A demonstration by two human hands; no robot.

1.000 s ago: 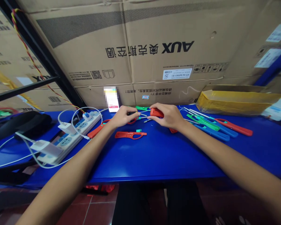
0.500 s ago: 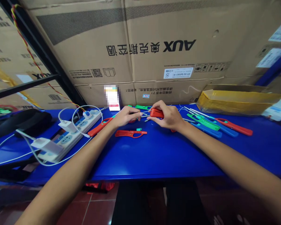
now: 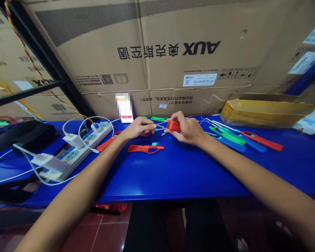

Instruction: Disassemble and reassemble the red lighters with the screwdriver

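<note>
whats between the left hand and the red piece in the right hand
Thin wires or rods, too fine to tell which, show between the left hand and the red piece in the right hand, in the head view.

Soft, dim light; faint glare on the blue tabletop point(image 3: 147, 175); edges stretched.

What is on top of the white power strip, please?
On the power strip I see a front white adapter, a middle white adapter and a blue-and-white plug. Some sockets show; whatever lies directly beneath these three is covered and cannot be seen.
</note>
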